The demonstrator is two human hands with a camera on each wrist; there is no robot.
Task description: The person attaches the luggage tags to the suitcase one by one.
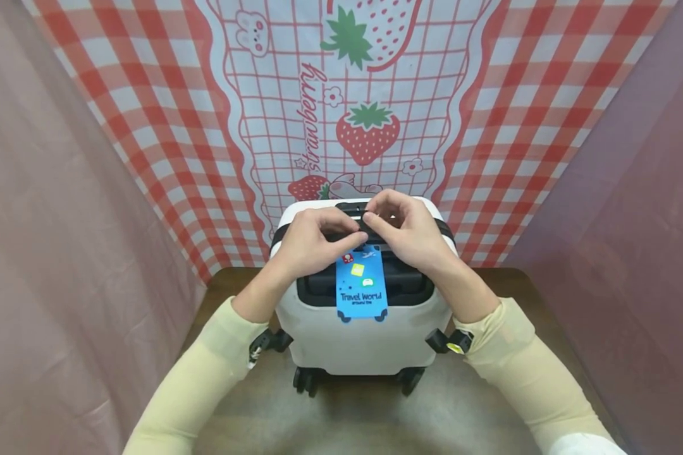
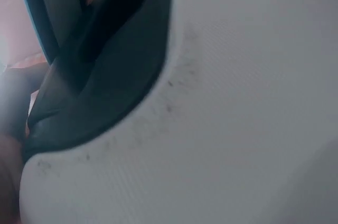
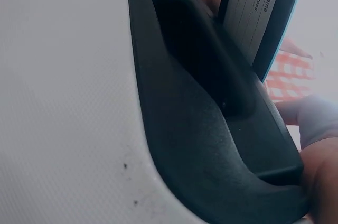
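A white suitcase (image 1: 364, 344) stands upright in front of me, with a black handle panel (image 1: 412, 287) on its near side. From its top handle hangs a blue luggage tag (image 1: 362, 303) printed "Travel World". My left hand (image 1: 313, 243) pinches the tag's dark strap between thumb and forefinger, just above the tag. Close by, my right hand (image 1: 412, 234) pinches the strap's other part with thumb and curled fingertips. The strap itself is mostly hidden by the fingers. In the right wrist view, the tag's back (image 3: 253, 18) shows a white name-and-address card.
The suitcase's black wheels (image 1: 412, 380) rest on a brown wooden table (image 1: 358, 423). Behind hangs a red-and-white checked strawberry cloth (image 1: 296, 101). Pinkish curtains (image 1: 51, 253) flank both sides.
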